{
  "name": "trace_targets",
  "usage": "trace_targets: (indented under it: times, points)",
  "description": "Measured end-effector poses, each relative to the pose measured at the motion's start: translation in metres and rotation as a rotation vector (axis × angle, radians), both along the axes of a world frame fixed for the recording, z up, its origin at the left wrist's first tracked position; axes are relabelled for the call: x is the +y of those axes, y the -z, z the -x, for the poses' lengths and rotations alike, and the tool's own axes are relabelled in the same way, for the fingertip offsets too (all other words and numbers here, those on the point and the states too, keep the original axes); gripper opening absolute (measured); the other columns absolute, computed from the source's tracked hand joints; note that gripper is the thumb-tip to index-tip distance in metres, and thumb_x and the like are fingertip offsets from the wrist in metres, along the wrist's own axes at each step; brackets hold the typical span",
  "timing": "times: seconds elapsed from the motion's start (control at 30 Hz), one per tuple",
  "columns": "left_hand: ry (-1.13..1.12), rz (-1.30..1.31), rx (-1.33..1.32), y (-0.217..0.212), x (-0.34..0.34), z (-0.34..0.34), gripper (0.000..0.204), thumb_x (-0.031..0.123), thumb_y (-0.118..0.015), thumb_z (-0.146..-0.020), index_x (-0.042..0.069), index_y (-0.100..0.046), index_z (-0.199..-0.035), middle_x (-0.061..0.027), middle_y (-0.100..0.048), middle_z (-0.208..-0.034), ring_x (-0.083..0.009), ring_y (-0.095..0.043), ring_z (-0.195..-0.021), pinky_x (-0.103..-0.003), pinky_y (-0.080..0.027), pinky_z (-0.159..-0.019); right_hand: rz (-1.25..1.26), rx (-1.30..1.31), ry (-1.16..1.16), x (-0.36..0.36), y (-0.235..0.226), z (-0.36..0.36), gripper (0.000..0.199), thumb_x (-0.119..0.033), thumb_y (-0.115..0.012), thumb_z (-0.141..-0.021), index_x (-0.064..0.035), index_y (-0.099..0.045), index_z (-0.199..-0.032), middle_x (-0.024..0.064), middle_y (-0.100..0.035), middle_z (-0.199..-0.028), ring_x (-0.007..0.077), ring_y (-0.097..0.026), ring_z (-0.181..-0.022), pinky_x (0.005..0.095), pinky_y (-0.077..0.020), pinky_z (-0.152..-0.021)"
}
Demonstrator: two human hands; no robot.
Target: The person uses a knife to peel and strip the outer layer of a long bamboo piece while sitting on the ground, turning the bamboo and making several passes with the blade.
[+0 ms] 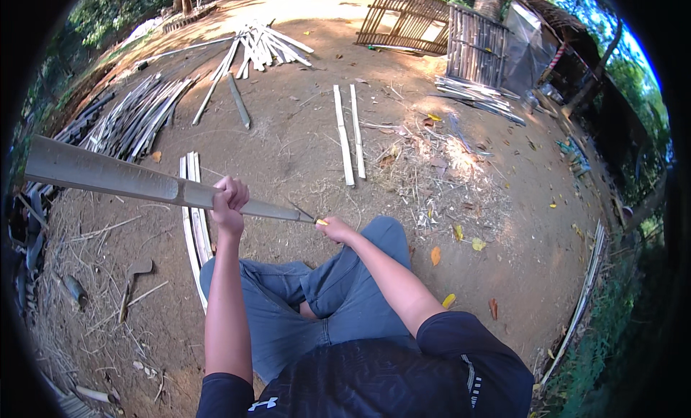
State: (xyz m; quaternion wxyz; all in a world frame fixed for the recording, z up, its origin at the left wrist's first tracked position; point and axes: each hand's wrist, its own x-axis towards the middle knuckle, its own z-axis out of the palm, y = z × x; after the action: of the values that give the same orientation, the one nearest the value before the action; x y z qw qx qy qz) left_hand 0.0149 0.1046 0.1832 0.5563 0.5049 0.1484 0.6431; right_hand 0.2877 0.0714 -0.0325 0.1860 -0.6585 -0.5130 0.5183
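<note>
A long split bamboo pole (108, 170) slants down from the far left to just in front of my knees. My left hand (229, 201) is closed round it, near the narrower end. At the tip of that end, my right hand (335, 230) is closed on what looks like a knife (305, 212), its thin dark blade against the bamboo and a bit of yellow showing at the grip. The rest of the handle is hidden in my fist. Beneath the pole, pale bamboo strips (191, 227) lie on the ground beside my left knee.
A hatchet-like tool (134, 283) lies at the left. Two pale strips (343, 134) lie ahead. Piles of split bamboo (137, 116) and white slats (266, 45) lie farther off. Shavings and leaves (432, 166) litter the right. Bamboo panels (476, 44) stand by a shed at the back.
</note>
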Motion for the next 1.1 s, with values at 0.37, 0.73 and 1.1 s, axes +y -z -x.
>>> trace_targets:
  times: [0.37,0.73,1.1]
  points:
    - [-0.110,0.104,-0.109,0.023,0.004,0.082,0.025,0.023,-0.038,-0.081,0.014,-0.026,-0.061,0.0034,-0.024,-0.053,-0.0088,-0.019,-0.050,-0.028,-0.022,-0.048,-0.388,-0.198,0.166,0.006,-0.007,0.071,0.039,-0.037,-0.047,-0.100,-0.0001,-0.062,-0.103,0.0272,-0.067,-0.098,0.0438,-0.064,-0.094,0.0535,-0.0469,-0.080]
    - [-0.153,0.133,-0.112,0.018,0.012,0.072,0.024,0.022,-0.038,-0.081,0.014,-0.026,-0.062,0.0029,-0.024,-0.054,-0.0087,-0.020,-0.051,-0.028,-0.021,-0.048,-0.343,-0.510,0.060,0.008,-0.004,0.061,0.038,-0.038,-0.047,-0.099,-0.0072,-0.064,-0.112,0.0279,-0.067,-0.098,0.0470,-0.064,-0.095,0.0543,-0.0496,-0.083]
    - [-0.066,0.072,-0.013,0.004,0.016,0.057,0.028,0.029,-0.041,-0.078,0.014,-0.026,-0.060,0.0044,-0.025,-0.052,-0.0070,-0.020,-0.047,-0.027,-0.021,-0.047,-0.368,-0.407,-0.073,0.002,-0.056,0.063,0.033,-0.037,-0.053,-0.096,-0.0103,-0.067,-0.108,0.0248,-0.069,-0.091,0.0446,-0.065,-0.091,0.0518,-0.0518,-0.078]
